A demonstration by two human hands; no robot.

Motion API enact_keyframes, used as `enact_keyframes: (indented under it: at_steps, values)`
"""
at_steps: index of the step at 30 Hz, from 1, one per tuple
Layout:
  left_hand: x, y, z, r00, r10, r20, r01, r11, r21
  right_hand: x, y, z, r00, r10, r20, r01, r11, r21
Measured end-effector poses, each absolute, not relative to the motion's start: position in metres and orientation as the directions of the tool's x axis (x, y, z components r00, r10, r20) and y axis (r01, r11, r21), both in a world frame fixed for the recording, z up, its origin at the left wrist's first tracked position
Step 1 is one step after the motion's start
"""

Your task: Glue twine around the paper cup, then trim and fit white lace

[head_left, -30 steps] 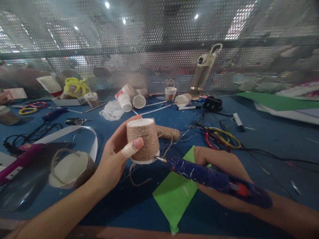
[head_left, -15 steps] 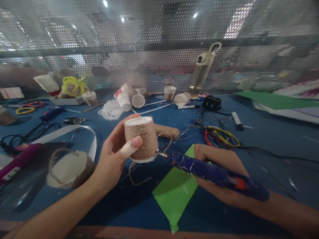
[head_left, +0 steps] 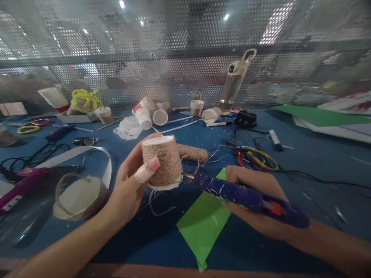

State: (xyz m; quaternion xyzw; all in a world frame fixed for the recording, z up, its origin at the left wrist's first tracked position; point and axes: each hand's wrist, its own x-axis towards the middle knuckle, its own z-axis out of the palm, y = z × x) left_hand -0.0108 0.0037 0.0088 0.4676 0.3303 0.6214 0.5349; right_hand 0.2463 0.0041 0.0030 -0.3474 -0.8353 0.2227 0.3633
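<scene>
1. While the left hand (head_left: 130, 177) holds the twine-wrapped cup (head_left: 166, 164) above the table (head_left: 139, 247), its thumb presses the front; its other fingers are mostly hidden behind.
2. Curled round the blue glue gun (head_left: 240, 194), the right hand (head_left: 257, 183) keeps its nozzle at the cup's lower edge; whether a finger squeezes the trigger, I cannot tell.
3. A slipping nozzle could smear the wrapping or burn the left hand; a loosened thumb could let the cup turn.
4. Counted: one cup and one gun in hand, one twine spool (head_left: 193, 153), one green sheet (head_left: 203, 227), one purple glue gun (head_left: 26, 185), two handled baskets (head_left: 100, 197), one bottle (head_left: 234, 84).
</scene>
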Motion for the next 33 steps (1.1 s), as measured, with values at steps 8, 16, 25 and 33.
enact_keyframes:
  at_steps: [8,16,25,33]
  values:
    - [-0.0126,0.0052,0.0031,0.062,0.972,0.227,-0.328,-0.194,0.924,0.2458,-0.0009,-0.0002,-0.517,0.706,0.485,0.411,0.701,-0.582]
    - [-0.0097,0.0046,0.0115,0.051,0.982,0.184,-0.393,-0.149,0.907,0.2459,0.0033,0.003,-0.5,0.725,0.474,0.42,0.681,-0.599]
    - [-0.0124,0.0057,0.01,0.062,0.983,0.174,-0.442,-0.129,0.888,0.2471,0.0029,-0.0002,-0.476,0.761,0.442,0.389,0.632,-0.67]
    - [-0.0114,0.0052,0.0093,0.083,0.981,0.177,-0.447,-0.122,0.886,0.2457,0.0004,0.0018,-0.501,0.759,0.415,0.378,0.624,-0.684]
